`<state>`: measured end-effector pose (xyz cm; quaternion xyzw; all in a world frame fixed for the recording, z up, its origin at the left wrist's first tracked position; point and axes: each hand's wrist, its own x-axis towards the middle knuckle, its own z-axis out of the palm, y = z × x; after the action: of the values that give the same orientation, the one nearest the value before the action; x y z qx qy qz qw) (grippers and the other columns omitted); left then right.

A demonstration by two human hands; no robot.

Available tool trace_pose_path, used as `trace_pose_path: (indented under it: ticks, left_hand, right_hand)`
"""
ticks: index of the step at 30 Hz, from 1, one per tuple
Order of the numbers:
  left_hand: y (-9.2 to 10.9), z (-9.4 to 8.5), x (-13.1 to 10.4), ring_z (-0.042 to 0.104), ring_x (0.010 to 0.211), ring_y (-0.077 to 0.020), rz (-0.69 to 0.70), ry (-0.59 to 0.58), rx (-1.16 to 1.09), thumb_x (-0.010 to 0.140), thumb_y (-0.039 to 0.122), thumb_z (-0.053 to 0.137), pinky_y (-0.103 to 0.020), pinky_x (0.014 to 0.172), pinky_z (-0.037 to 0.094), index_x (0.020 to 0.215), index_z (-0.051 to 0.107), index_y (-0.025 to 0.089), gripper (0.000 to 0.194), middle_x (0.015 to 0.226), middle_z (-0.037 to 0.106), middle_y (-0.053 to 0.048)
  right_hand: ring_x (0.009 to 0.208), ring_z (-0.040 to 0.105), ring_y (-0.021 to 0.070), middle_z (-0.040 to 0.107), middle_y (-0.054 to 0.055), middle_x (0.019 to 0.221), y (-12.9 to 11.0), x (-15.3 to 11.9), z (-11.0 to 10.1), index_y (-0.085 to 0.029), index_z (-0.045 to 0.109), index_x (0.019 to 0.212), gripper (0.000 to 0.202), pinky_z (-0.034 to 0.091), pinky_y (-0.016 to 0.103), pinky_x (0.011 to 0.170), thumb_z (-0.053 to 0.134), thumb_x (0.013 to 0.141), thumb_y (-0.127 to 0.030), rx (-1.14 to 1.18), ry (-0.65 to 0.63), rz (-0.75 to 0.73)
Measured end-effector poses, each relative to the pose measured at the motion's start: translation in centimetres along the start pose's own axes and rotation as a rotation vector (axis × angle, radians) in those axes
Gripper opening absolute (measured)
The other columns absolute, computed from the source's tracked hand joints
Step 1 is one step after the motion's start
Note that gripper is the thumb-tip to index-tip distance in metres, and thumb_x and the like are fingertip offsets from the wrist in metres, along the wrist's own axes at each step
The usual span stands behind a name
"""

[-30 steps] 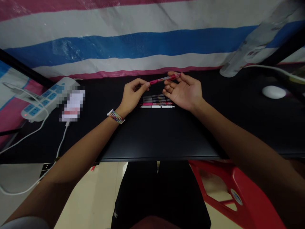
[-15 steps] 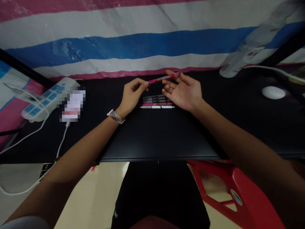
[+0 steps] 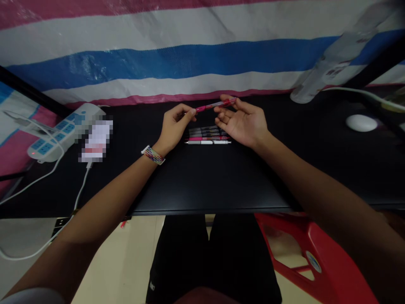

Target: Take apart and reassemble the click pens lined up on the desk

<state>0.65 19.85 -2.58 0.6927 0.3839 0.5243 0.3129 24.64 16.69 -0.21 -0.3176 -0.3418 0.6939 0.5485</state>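
Note:
A red pen (image 3: 215, 105) is held up above the black table (image 3: 202, 181). My left hand (image 3: 175, 124) pinches its left end between thumb and fingers. The pen's right end rests at the thumb and index finger of my right hand (image 3: 245, 122), which is turned palm up with its other fingers loosely curled. Just below lie several pens side by side: dark ones (image 3: 207, 131), a pink and red one (image 3: 207, 138), and a white pen (image 3: 207, 142) nearest me. My right fingertips partly cover the row's right end.
On the left are a power strip (image 3: 47, 145), a blurred phone (image 3: 97, 137) and white cables. A clear bottle (image 3: 305, 90) stands at the back right, with a white mouse (image 3: 361, 123) in front. A red stool (image 3: 329, 257) is below the table edge.
The red pen's right end has dipped slightly and moved a little left with my right hand. Below the table, my legs have parted. The left hand's hold looks the same.

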Motion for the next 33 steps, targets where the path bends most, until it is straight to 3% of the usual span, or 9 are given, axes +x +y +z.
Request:
trace_pose_path:
  ticks: [12,22,27,30,33]
  left_hand:
    - [-0.1,-0.3,0.1,0.074,0.082,-0.0175,-0.011,0.0,-0.006,0.104,0.063,0.082,-0.033,0.083,0.061,0.088,0.076,0.024,0.043,0.084,0.079,-0.004]
    - [-0.1,-0.3,0.1,0.072,0.081,-0.0167,0.001,-0.016,-0.014,0.105,0.057,0.082,-0.032,0.082,0.059,0.089,0.076,0.023,0.038,0.085,0.078,-0.004]
    - [0.0,-0.3,0.0,0.074,0.085,-0.0172,-0.01,-0.004,-0.009,0.105,0.055,0.084,-0.032,0.085,0.059,0.09,0.075,0.023,0.036,0.087,0.078,-0.003]
    - [-0.1,-0.4,0.0,0.075,0.086,-0.0171,-0.017,0.008,-0.013,0.104,0.05,0.085,-0.032,0.086,0.06,0.092,0.075,0.023,0.032,0.088,0.078,-0.003]
    - [-0.5,-0.3,0.1,0.076,0.088,-0.017,-0.033,0.008,-0.022,0.103,0.047,0.087,-0.031,0.087,0.06,0.096,0.075,0.023,0.028,0.09,0.078,-0.003]
  right_hand:
    - [0.106,0.08,0.0302,0.087,0.006,0.112,0.1,0.2,-0.3,-0.031,0.077,0.117,0.039,0.069,0.05,0.098,0.081,0.093,-0.062,-0.027,-0.013,0.001]
    - [0.111,0.079,0.0321,0.087,0.008,0.115,0.1,0.0,-0.2,-0.03,0.078,0.115,0.035,0.068,0.05,0.099,0.076,0.094,-0.058,-0.043,0.007,0.008]
    - [0.097,0.08,0.0286,0.087,0.005,0.11,0.0,0.2,-0.5,-0.031,0.079,0.118,0.043,0.069,0.046,0.089,0.079,0.094,-0.067,-0.067,0.01,-0.002]
    - [0.082,0.078,0.0213,0.083,0.001,0.098,0.4,0.8,-1.2,-0.032,0.078,0.111,0.031,0.068,0.039,0.079,0.091,0.091,-0.052,-0.117,0.078,-0.064]
    - [0.079,0.076,0.0179,0.078,-0.002,0.09,0.9,1.4,-1.7,-0.031,0.076,0.101,0.024,0.067,0.035,0.075,0.096,0.088,-0.034,-0.161,0.129,-0.125]
